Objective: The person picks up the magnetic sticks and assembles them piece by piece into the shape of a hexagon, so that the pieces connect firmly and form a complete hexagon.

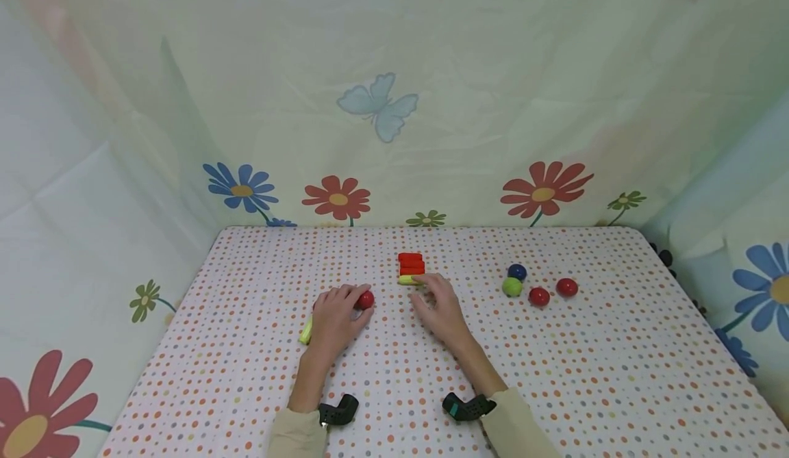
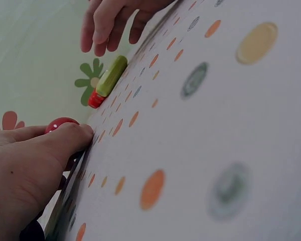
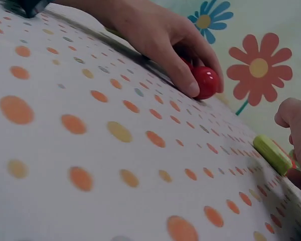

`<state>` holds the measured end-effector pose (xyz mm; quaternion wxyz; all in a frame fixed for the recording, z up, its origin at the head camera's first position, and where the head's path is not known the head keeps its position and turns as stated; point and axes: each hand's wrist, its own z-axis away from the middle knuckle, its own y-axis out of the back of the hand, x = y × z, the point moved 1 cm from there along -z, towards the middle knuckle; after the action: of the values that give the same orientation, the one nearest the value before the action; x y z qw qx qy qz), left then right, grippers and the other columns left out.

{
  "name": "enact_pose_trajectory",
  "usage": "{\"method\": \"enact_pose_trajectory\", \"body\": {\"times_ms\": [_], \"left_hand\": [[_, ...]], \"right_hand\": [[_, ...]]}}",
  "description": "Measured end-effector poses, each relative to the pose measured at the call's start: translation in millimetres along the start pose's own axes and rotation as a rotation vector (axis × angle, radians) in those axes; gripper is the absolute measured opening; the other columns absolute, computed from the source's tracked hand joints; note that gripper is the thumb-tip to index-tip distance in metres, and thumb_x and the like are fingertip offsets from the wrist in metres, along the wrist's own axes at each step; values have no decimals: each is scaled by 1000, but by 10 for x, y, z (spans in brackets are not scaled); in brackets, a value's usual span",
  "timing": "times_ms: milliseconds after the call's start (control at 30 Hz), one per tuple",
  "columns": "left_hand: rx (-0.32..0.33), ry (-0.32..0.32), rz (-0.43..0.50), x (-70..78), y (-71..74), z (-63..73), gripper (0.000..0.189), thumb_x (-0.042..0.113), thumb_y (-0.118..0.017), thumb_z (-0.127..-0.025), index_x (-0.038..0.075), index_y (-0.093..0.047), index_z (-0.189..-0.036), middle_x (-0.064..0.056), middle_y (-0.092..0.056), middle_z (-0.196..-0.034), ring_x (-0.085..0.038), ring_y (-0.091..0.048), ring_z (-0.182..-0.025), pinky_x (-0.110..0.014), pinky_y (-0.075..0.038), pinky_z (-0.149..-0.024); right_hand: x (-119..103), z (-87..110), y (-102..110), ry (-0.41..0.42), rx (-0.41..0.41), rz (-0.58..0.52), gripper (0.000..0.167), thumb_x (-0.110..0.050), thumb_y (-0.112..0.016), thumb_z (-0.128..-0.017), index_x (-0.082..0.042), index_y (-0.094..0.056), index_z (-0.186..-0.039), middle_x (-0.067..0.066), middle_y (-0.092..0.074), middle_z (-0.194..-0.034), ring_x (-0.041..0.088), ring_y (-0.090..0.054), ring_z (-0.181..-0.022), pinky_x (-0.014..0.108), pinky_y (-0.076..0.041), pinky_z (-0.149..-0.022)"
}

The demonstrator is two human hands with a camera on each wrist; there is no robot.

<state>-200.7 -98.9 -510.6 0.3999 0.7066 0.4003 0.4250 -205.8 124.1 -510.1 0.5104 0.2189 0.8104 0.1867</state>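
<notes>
My left hand (image 1: 334, 317) rests low over the tabletop, its thumb and fingers curled round a shiny red ball (image 1: 366, 300). In the right wrist view a second red patch shows behind that ball (image 3: 206, 82), mostly covered by the fingers. A yellow-green stick (image 1: 305, 333) pokes out beside the left hand. Loosely bent, the fingers of my right hand (image 1: 445, 311) reach the right end of another yellow-green stick (image 1: 408, 280). That stick lies nearest me in a row with red sticks (image 1: 411, 264).
To the right sit a dark blue ball (image 1: 517, 272), a green ball (image 1: 512, 287) and two red balls, one nearer (image 1: 539, 297) and one farther right (image 1: 567, 287). A dotted cloth (image 1: 394, 403) covers the table, with a flowered curtain (image 1: 283, 136) behind it.
</notes>
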Motion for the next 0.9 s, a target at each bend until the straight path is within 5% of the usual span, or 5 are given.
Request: {"method": "enact_pose_trajectory", "body": {"times_ms": [267,667,900], "left_hand": [[4,-5,5,-13,-28,13,47,42,-67,-89,29,-58,-132,0,-64,-121,-21,-59,-111,-45,-43,-99],[16,-16,16,-18,-13,-1,47,41,-68,-88,28,-58,-132,0,-66,-120,-21,-60,-111,-44,-43,-100],[63,-48,7,-24,-3,4,46,40,-71,-87,27,-60,-130,1,-68,-116,-19,-62,-107,-41,-46,-96]], "right_hand": [[84,-110,7,-104,-30,62,33,-12,-66,-88,-8,-64,-121,11,-58,-125,28,-50,-114,43,-43,-93],[83,-122,-11,-79,-76,160,26,-7,-65,-88,-6,-66,-114,12,-57,-122,31,-52,-118,48,-43,-102],[82,-139,-17,-115,-96,169,20,-5,-63,-89,-10,-66,-108,8,-62,-113,26,-56,-108,41,-49,-93]]}}
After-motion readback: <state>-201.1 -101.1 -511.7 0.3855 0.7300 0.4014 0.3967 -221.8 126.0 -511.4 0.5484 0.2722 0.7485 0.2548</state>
